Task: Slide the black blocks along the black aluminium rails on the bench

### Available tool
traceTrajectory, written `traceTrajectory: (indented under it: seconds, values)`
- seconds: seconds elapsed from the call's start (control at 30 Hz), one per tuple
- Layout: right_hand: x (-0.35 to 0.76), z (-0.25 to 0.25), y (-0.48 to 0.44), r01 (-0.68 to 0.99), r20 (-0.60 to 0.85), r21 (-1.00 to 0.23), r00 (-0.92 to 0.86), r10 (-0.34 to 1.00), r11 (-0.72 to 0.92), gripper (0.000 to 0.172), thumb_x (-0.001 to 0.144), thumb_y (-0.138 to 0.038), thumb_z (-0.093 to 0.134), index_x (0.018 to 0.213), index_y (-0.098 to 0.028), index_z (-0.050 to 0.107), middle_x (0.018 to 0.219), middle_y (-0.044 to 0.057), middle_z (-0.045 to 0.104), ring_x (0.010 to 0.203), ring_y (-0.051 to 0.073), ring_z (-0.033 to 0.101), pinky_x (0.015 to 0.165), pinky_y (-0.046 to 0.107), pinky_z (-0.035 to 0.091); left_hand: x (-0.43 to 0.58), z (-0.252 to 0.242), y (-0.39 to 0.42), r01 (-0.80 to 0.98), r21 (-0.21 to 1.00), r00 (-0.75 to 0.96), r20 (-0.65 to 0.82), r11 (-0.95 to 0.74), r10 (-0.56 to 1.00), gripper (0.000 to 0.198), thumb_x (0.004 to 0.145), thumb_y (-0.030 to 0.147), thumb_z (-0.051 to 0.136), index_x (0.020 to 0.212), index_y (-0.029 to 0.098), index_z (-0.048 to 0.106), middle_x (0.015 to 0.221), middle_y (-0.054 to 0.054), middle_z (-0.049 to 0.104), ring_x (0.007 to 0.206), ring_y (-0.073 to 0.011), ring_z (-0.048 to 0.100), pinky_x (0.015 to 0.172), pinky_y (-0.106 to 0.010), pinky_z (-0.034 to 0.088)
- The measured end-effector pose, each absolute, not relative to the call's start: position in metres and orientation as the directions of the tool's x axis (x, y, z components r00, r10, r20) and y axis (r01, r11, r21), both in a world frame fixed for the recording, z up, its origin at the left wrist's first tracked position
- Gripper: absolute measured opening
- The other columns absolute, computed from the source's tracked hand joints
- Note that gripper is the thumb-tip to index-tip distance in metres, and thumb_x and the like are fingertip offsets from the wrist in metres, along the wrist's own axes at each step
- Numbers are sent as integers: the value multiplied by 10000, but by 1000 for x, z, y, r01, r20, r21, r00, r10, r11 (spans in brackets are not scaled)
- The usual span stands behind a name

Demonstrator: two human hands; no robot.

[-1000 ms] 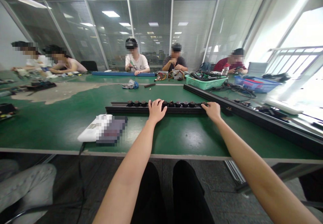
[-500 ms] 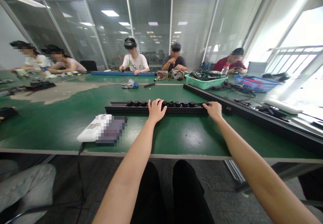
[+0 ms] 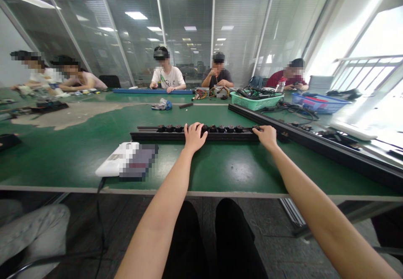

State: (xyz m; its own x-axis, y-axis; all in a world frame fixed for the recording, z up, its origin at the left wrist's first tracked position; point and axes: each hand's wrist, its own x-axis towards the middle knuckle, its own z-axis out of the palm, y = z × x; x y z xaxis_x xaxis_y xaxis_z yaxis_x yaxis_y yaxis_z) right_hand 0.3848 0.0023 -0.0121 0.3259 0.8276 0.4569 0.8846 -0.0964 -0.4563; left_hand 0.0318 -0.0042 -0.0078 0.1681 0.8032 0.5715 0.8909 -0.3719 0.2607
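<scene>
A long black rail [image 3: 157, 136] lies crosswise on the green table, with several small round black parts [image 3: 221, 129] set in a row along it. My left hand [image 3: 195, 136] rests over the middle of the rail, fingers wrapped across it and hiding part of the row. At the rail's right end is my right hand [image 3: 266, 136], its thumb and fingers pinched together on a small dark piece at the end of the row. What exactly that piece is cannot be made out.
A white device [image 3: 115, 161] with a cable lies front left on the green table [image 3: 63, 157]. A longer black beam [image 3: 315, 144] slants across the right. Behind are a green basket [image 3: 256, 101], a blue basket [image 3: 321, 104], a cloth [image 3: 161, 104] and several seated people.
</scene>
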Motion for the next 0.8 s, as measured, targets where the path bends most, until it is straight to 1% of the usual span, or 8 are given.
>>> traceTrajectory:
  seconds: [0.2,0.3,0.6,0.8]
  values:
    - [387,-14,3,912,476,-384,328,816,-142,526,950,-584,525,866,-139,792,804,158,716,779,282,568,737,372,374,32,-8,-4,890,263,167,572,-372,803,419,1022,395,488,1393,253,621,1470,-87,610,1433,-284,500,1343,-576,90]
    - [388,-14,4,917,466,-370,324,824,-152,526,955,-574,520,888,-135,801,821,169,721,791,287,563,736,373,371,32,-8,-4,891,263,163,575,-369,802,417,1018,388,495,1391,252,623,1464,-90,614,1426,-284,506,1341,-576,94]
    - [392,-15,5,900,464,-410,345,816,-147,590,948,-645,504,891,-141,805,812,165,712,797,290,568,759,384,387,32,-8,-4,886,275,161,572,-372,804,427,1017,396,486,1397,258,622,1468,-88,608,1436,-284,497,1345,-568,78]
    - [393,-13,3,895,466,-423,348,813,-141,536,934,-593,526,877,-140,806,775,157,703,798,293,563,751,384,397,32,-6,-6,888,277,160,562,-367,812,425,1019,400,478,1398,266,617,1471,-84,607,1441,-278,492,1347,-561,74]
